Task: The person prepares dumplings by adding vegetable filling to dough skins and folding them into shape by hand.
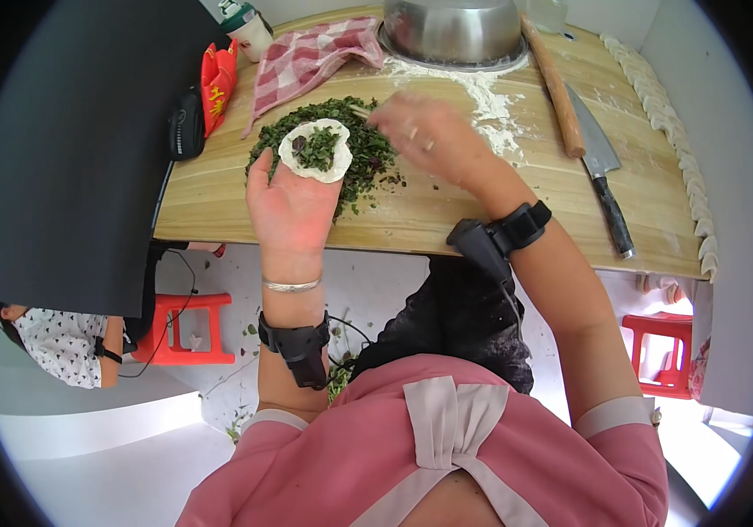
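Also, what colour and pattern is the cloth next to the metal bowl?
The cloth is red and white checked, seen clearly in the head view.

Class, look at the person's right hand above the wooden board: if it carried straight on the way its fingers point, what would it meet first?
The right hand points left and slightly down, so it would probably first meet the pile of chopped greens, then the dough wrapper resting on the left hand. Depth is unclear.
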Demonstrator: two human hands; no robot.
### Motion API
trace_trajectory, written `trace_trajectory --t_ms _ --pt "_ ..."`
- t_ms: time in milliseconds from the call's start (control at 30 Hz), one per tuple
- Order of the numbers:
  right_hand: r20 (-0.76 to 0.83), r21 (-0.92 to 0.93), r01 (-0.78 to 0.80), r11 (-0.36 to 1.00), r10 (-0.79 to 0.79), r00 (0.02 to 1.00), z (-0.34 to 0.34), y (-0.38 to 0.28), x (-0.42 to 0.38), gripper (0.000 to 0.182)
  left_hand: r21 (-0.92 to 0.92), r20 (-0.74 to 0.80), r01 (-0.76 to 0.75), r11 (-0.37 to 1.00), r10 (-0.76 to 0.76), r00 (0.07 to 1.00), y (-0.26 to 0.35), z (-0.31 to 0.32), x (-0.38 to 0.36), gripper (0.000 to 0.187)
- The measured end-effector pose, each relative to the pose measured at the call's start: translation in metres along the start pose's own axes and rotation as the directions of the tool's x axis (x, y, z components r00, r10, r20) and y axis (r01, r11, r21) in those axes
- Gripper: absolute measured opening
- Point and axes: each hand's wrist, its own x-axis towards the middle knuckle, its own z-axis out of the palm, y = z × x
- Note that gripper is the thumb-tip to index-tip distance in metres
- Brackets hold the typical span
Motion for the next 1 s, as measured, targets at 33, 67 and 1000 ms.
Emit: trace_trajectory --t_ms 33,67,1000 --pt "0.153 -0.277 0.183 0.943 -0.145 0.978 0.004 -0.005 -0.001 0.021 0.001 0.001 -0.003 1.0 0.003 1.0 0.002 0.001 -0.001 0.048" --pt "0.153 -0.276 0.187 0.943 -0.149 0.977 0.008 -0.007 -0.002 0.021 0.007 -0.015 -0.01 1.0 0.01 1.0 0.003 0.003 -0.001 0.046" --pt "0.049 -0.167 0.263 0.95 -0.258 0.965 0.013 -0.02 -0.002 0.018 0.157 0.155 0.093 0.983 -0.117 0.981 -0.009 -0.004 0.007 0.036"
